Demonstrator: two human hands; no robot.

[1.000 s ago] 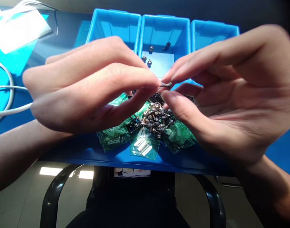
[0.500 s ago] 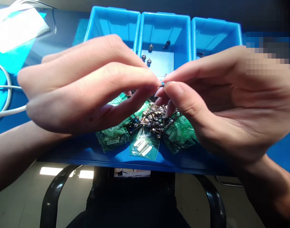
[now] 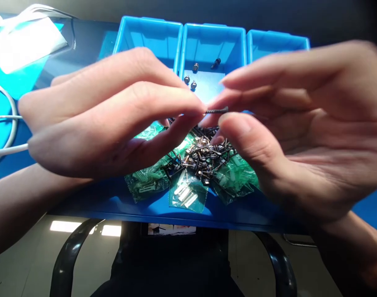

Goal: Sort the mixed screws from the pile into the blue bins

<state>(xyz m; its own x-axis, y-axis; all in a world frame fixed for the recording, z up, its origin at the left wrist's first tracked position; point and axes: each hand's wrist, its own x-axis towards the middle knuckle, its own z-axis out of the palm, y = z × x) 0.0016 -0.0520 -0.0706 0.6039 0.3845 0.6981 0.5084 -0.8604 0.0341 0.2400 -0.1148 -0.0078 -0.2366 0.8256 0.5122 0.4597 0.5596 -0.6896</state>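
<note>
My left hand pinches one end of a small dark screw between thumb and fingertips, holding it level above the table. My right hand meets it from the right, fingers curled around the screw's other end, thumb just below it. Beneath both hands lies a pile of mixed screws on several green plastic bags. Behind stand three blue bins; the middle bin holds several small screws.
The left bin and the right bin flank the middle one. White cables and a white cloth-like bundle lie at the far left. The blue table's front edge runs below the bags, a black chair frame under it.
My right hand's fingers have loosened and shifted right, so more of the screw shows between the two hands. The view has dropped slightly.
</note>
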